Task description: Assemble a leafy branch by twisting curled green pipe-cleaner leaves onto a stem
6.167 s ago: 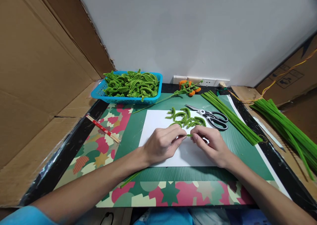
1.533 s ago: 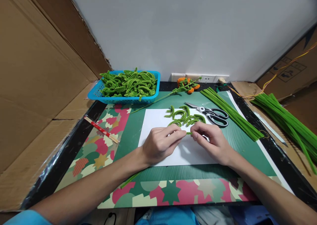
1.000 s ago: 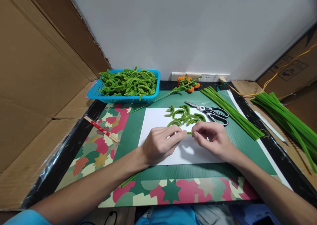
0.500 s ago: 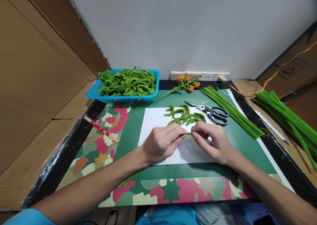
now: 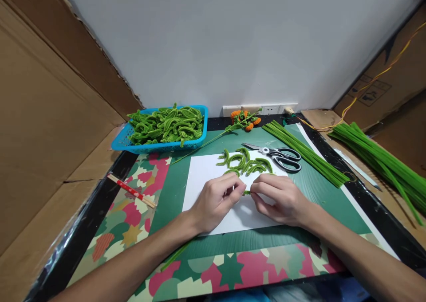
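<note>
A short piece of green pipe cleaner (image 5: pixel 246 192) shows between my two hands, above a white sheet of paper (image 5: pixel 196 200). My left hand (image 5: pixel 218 203) is closed, its thumb and forefinger pinched at the piece's left end. From the other side, my right hand (image 5: pixel 282 200) pinches the right end. Most of the piece is hidden by the fingers. Just beyond them lie several bent pieces of green pipe cleaner (image 5: pixel 237 161) on the paper. Black-and-grey scissors (image 5: pixel 282 154) rest to their right, the blades pointing left.
A blue basket (image 5: pixel 159 148) heaped with bent green pieces stands at back left. An orange-flowered pipe-cleaner stem (image 5: pixel 229 128) lies behind the paper. Green pipe cleaners (image 5: pixel 306 153) lie on the right, a larger bundle (image 5: pixel 379 160) farther out. Wrapped chopsticks (image 5: pixel 131 190) lie left.
The camera view has shifted, so the table things sit lower and slightly left in the picture. My fingertips have changed their grip slightly around the small green piece.
</note>
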`<act>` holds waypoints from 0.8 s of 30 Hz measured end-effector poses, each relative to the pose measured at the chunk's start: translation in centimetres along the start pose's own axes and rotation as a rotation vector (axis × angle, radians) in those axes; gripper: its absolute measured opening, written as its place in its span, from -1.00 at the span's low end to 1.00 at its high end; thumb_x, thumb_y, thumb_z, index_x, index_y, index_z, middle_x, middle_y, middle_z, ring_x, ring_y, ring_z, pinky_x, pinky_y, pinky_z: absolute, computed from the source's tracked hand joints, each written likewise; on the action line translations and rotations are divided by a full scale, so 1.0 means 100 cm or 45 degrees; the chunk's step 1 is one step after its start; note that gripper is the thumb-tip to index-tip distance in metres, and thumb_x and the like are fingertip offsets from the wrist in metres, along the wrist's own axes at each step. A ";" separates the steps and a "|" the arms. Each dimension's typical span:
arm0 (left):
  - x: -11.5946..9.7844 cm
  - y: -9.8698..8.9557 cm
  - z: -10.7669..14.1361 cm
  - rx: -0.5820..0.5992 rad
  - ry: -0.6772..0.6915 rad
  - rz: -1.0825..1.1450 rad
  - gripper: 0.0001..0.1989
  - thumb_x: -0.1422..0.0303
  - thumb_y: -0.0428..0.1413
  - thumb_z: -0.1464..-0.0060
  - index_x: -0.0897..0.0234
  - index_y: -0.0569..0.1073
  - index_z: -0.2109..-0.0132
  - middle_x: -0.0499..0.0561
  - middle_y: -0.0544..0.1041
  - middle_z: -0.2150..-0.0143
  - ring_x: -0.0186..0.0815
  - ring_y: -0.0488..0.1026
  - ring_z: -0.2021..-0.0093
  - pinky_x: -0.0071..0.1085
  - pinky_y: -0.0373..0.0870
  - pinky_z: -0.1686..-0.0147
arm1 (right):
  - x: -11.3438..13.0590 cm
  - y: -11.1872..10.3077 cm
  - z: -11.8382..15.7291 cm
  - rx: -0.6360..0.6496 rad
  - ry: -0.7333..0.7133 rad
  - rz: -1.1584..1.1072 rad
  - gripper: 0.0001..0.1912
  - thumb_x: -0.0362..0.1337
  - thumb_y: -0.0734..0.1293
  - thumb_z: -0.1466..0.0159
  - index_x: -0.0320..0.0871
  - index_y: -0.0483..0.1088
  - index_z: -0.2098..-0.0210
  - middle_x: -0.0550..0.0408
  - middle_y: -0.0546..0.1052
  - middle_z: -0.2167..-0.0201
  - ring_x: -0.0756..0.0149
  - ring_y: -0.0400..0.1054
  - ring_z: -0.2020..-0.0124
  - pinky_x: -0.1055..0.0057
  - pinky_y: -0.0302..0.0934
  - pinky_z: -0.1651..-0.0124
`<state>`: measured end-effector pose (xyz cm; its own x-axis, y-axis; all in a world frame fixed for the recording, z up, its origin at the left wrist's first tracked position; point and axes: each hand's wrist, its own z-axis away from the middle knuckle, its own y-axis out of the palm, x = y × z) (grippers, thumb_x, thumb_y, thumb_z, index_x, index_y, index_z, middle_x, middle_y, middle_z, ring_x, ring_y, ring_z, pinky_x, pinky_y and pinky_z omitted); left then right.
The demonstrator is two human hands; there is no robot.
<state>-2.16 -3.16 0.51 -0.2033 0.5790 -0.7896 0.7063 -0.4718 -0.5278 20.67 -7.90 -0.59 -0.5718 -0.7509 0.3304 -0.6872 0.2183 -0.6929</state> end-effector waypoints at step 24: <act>-0.002 -0.002 -0.002 0.136 -0.570 0.704 -0.57 -0.03 0.16 -0.40 0.25 0.37 0.22 -0.17 0.33 0.47 -0.50 0.16 0.58 -0.55 0.06 0.58 | 0.005 0.020 -0.014 -0.324 0.048 0.011 -0.78 -0.43 0.22 -0.46 -0.13 0.34 0.33 0.18 0.37 0.49 0.38 0.14 0.51 0.38 0.00 0.43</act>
<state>-2.08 -3.04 0.86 -0.1098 -0.0811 -0.9906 0.7204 -0.6932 -0.0231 18.41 -7.01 -0.90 -0.5911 -0.7255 0.3525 -0.7702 0.3780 -0.5137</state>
